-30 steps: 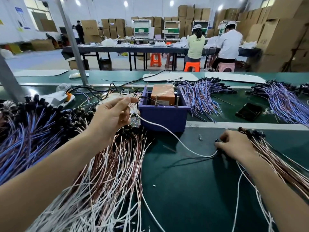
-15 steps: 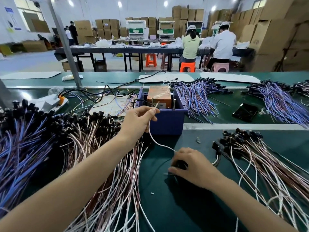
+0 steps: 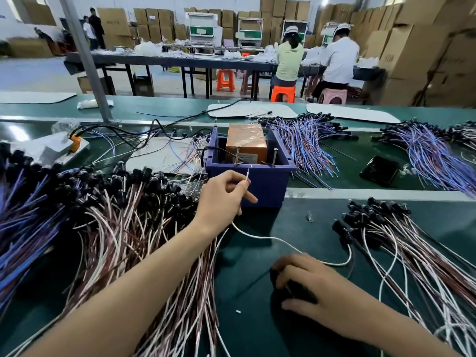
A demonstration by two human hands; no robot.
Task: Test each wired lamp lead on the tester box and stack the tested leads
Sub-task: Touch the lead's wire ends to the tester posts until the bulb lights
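Observation:
The tester box (image 3: 260, 180) is a purple tub with an orange unit and two upright metal pins inside. My left hand (image 3: 222, 199) pinches the bare white end of one lamp lead (image 3: 268, 238) just in front of the tub's near wall. The lead's white wire curves right across the green mat and back to my right hand (image 3: 306, 287), which grips the lead's black socket against the mat. A big heap of white and brown leads (image 3: 123, 235) lies to the left. A smaller stack of leads (image 3: 401, 243) lies to the right.
Blue-wired bundles lie at far left (image 3: 23, 228), behind the tub (image 3: 306, 143) and at far right (image 3: 432, 153). A black phone (image 3: 380, 170) rests right of the tub. Black cables and a white pad lie behind left. People sit at a far bench.
My right hand has pulled the lead's black socket from the right stack toward me and to the middle. My left hand moved right, bringing the wire end to the tub's front.

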